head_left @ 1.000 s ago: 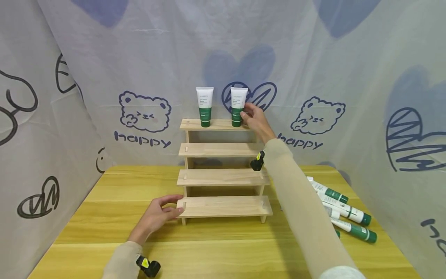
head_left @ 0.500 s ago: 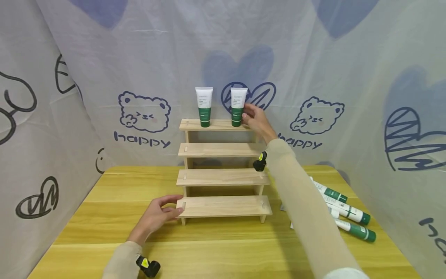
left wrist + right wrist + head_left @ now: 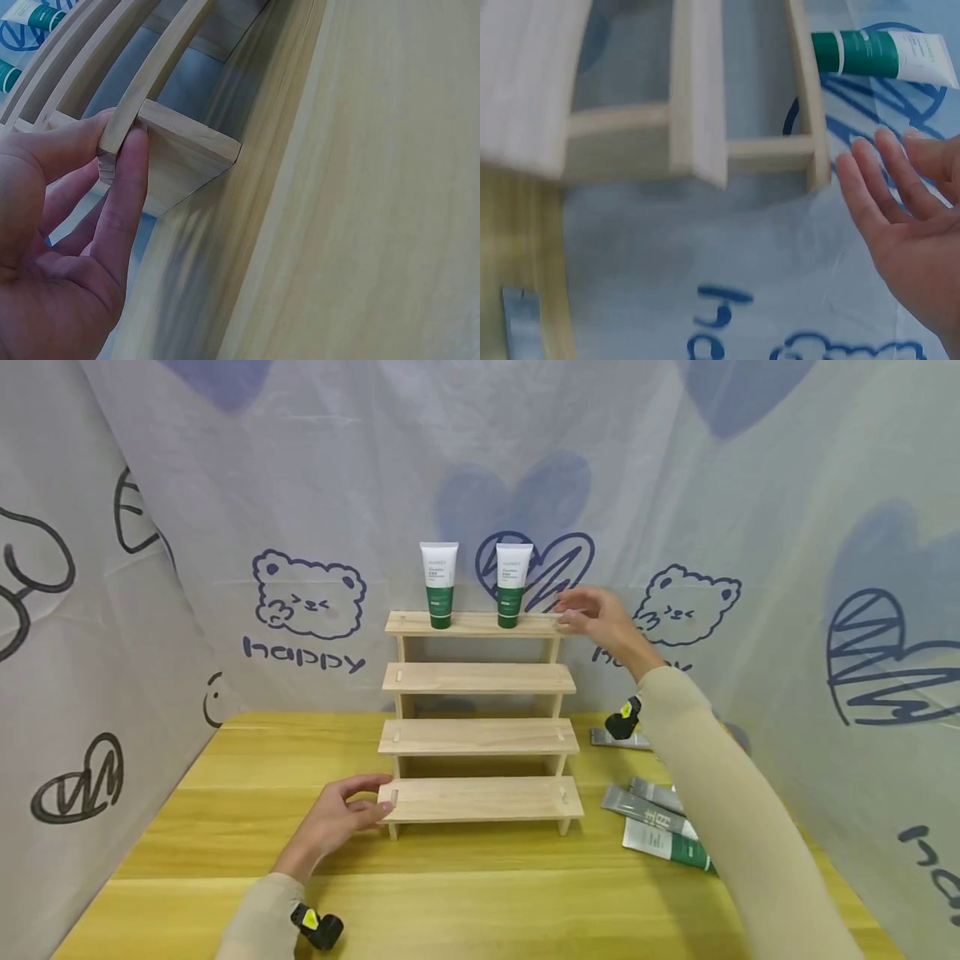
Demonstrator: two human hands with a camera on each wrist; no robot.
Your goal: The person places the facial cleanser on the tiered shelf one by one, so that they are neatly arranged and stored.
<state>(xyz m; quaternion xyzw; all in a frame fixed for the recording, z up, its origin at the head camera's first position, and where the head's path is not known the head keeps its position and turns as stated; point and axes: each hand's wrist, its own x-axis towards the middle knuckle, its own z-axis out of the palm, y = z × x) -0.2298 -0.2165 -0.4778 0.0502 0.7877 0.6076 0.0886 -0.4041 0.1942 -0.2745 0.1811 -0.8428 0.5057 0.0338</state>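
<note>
A stepped wooden shelf (image 3: 480, 737) stands on the table with two green-and-white tubes upright on its top step: a left tube (image 3: 439, 585) and a right tube (image 3: 513, 585). My left hand (image 3: 333, 822) pinches the left end of the lowest step between thumb and fingers; the left wrist view shows the shelf board (image 3: 161, 71) between them. Off the top step's right end, my right hand (image 3: 603, 622) hovers with loosely bent fingers and nothing in it. In the right wrist view a gap separates these fingers (image 3: 889, 169) from the right tube (image 3: 885, 54).
Right of the shelf, several tubes lie on the yellow wooden table (image 3: 465, 902): a grey tube (image 3: 643, 808), a green-and-white tube (image 3: 667, 843) and another grey tube (image 3: 618, 739) farther back. My right sleeve (image 3: 738, 802) covers part of the pile. A printed curtain (image 3: 315, 468) hangs behind.
My right hand has let go of the right tube and moved away to the right. That tube stays standing on the top step. The left hand keeps its hold on the lowest step.
</note>
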